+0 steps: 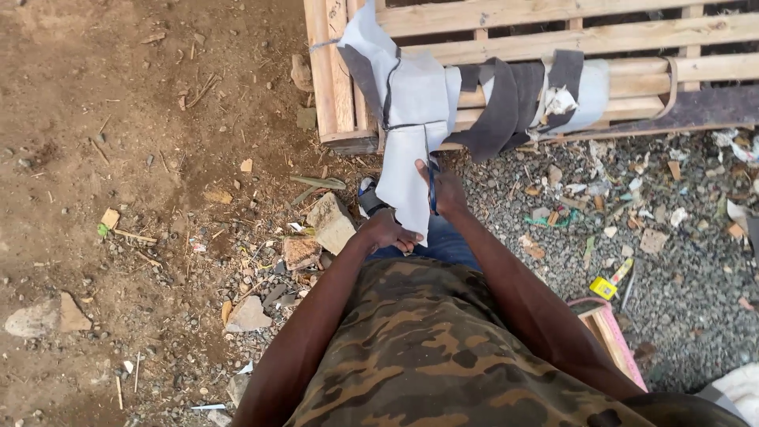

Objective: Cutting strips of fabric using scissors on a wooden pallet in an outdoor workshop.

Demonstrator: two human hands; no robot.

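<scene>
**Grey sheet held taut and cut with scissors**

Just ahead of both hands, a wooden pallet (506,35) lies on the ground, and over its slats are draped pale grey sheets and darker grey strips (506,103) — offcuts, by the look of them. From the pallet's near edge a long pale grey sheet (403,170) hangs down toward the hands.

The sheet is judged to be thin, light and limp: it folds over the pallet edge and sags where it is not supported, so it has to be kept taut to be cut cleanly. It is best gripped at its free lower edge, close beside the cut line.

That edge is pinched by the left hand (389,231), fingers closed on the sheet. The right hand (447,194), just beside it and slightly further forward, is clamped on a pair of blue-handled scissors (431,178), the blades pointing away up the sheet; whether the blades are parted cannot be told.

To the left of the hands lie broken stones (330,221) on bare earth — to the right, gravel strewn with scraps and a small yellow object (605,287).
</scene>
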